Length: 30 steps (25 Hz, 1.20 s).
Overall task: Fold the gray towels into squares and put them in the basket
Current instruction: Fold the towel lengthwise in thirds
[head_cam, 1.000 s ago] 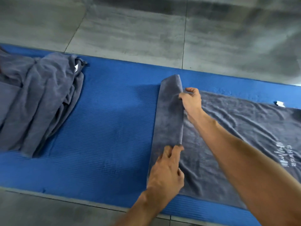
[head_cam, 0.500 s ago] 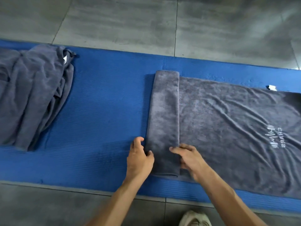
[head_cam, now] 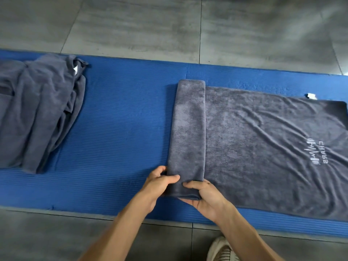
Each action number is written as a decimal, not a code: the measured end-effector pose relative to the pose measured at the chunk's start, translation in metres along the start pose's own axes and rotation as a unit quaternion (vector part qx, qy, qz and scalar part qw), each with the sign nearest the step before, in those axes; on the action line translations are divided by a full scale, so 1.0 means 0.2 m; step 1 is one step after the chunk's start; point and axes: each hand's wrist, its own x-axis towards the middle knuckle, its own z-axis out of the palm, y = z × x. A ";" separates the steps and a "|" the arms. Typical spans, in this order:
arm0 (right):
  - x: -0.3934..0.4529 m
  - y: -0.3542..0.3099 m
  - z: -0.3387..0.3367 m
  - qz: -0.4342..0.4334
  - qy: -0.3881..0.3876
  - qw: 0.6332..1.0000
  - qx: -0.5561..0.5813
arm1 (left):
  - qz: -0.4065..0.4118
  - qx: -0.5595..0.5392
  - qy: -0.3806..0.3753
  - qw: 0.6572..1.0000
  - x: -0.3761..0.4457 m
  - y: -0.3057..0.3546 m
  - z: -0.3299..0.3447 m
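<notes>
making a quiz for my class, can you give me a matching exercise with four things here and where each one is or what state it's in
Things:
1. spread towel
2. crumpled towel
3. shoe
4. white tag

Places or states:
A. bottom edge, on the gray floor
B. heaped at the mat's left end
C. far edge of the spread towel, toward the right
D. left end folded over, held by both hands

Pairs: 1-D, 2-B, 3-A, 4-C
</notes>
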 end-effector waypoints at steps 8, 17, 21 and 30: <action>-0.04 0.09 -0.04 0.001 0.134 0.986 -0.095 | -0.011 0.029 0.024 0.999 0.00 -0.06 -0.01; -0.13 0.04 -0.11 -0.109 0.270 0.684 -0.669 | 0.387 0.558 0.137 0.721 -0.05 -0.10 0.03; -0.05 -0.04 -0.06 -0.285 0.217 0.731 -0.581 | 0.396 0.621 0.046 0.675 -0.01 -0.05 0.02; 0.36 -0.36 0.09 -0.466 0.217 0.555 -0.654 | 0.373 0.703 0.022 0.606 0.15 0.14 0.08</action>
